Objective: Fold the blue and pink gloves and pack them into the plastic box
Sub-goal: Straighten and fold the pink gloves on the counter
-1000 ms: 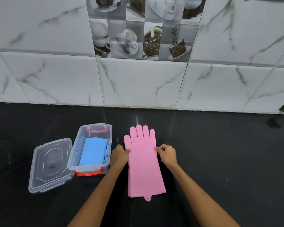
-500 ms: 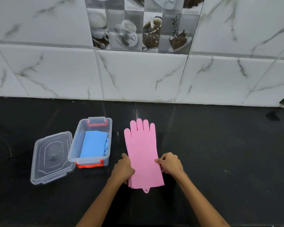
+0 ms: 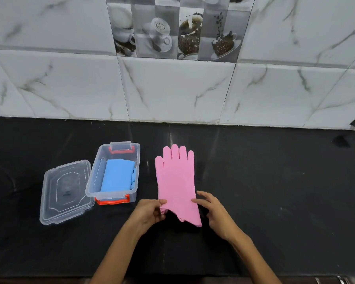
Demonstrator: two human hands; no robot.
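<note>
The pink gloves (image 3: 175, 179) lie stacked flat on the black counter, fingers pointing toward the wall. My left hand (image 3: 149, 213) pinches the cuff's left corner and has raised it off the counter. My right hand (image 3: 212, 210) touches the cuff's right edge with its thumb and fingertips, fingers spread. The folded blue gloves (image 3: 118, 175) lie inside the clear plastic box (image 3: 90, 187) with orange latches, left of the pink gloves.
The box's clear lid (image 3: 65, 191) rests on the counter, leaning against the box's left side. A white marble-tiled wall (image 3: 172, 89) rises behind the black counter (image 3: 275, 191). The counter's front edge runs along the bottom of the view.
Both hands slid down the pink gloves from the palm area to the cuff. The left cuff corner, flat before, is now lifted.
</note>
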